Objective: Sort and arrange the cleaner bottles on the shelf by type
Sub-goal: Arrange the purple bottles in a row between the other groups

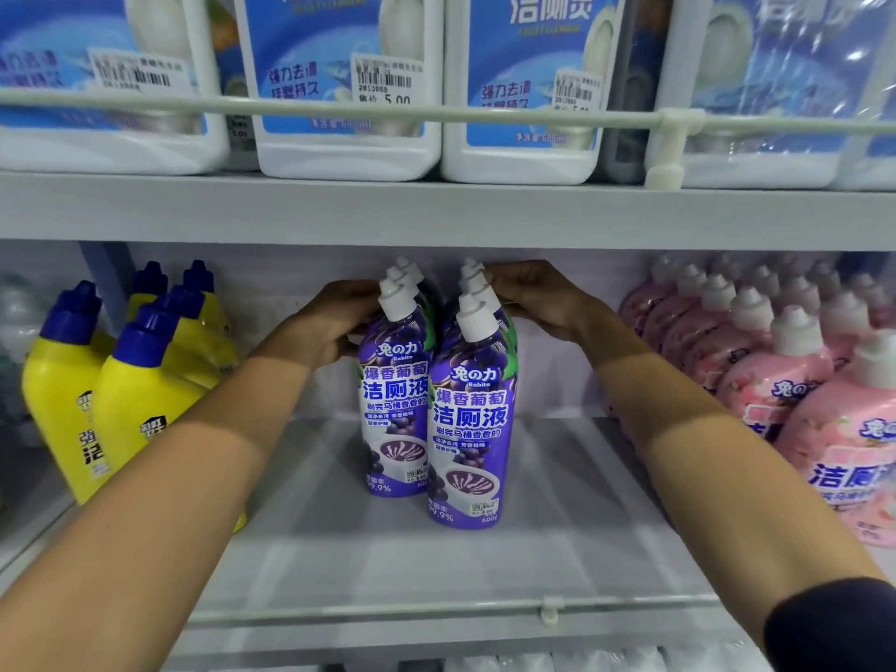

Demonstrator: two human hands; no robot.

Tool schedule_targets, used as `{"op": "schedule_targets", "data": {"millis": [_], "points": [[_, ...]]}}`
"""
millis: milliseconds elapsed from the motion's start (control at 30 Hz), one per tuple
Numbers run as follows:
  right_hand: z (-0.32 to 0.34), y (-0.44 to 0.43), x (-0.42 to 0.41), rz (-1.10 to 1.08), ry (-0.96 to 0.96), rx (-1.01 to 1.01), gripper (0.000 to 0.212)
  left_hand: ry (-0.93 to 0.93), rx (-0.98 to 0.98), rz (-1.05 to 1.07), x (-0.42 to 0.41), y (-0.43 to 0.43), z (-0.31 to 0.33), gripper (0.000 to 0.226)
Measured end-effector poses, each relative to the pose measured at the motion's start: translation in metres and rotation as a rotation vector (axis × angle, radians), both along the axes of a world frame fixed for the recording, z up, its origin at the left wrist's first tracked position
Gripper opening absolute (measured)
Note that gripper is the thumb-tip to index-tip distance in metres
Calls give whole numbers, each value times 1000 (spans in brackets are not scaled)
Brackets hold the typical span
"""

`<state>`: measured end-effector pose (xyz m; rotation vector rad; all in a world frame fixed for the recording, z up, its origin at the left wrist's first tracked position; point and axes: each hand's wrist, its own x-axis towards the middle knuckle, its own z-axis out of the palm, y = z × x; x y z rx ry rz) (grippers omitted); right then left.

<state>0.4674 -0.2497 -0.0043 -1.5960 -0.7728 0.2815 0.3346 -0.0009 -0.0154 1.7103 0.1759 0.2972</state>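
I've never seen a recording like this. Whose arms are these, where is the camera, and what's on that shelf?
There is no machine here. A person is tidying a shop shelf, and the single camera sits on their head, looking forward and down, so you see their own arms. The left hand and right hand clasp two rows of purple bottles from either side, in the middle of the lower shelf. To the left stand yellow bottles with blue caps, and to the right pink bottles. Above, behind a rail, are white-and-blue bottles. How far the fingers wrap round is partly hidden.
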Motion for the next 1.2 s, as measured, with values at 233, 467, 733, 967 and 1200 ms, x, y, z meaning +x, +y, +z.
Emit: {"op": "schedule_targets", "data": {"millis": [233, 467, 733, 967, 1200], "points": [[-14, 14, -22, -175, 11, 128, 28, -42, -158, -21, 5, 0, -10, 41], [-13, 14, -38, -190, 175, 156, 23, 11, -144, 110, -11, -10, -9, 23], [-17, 21, -49, -286, 290, 206, 42, 92, -288, 94, -13, -9, -18, 67], [-18, 7, -69, -291, 321, 114, 44, -1, -211, 201, -31, -22, -18, 28], [-55, 18, -111, -236, 472, 291, 56, -28, -407, 111, -60, -68, -34, 39]]}}
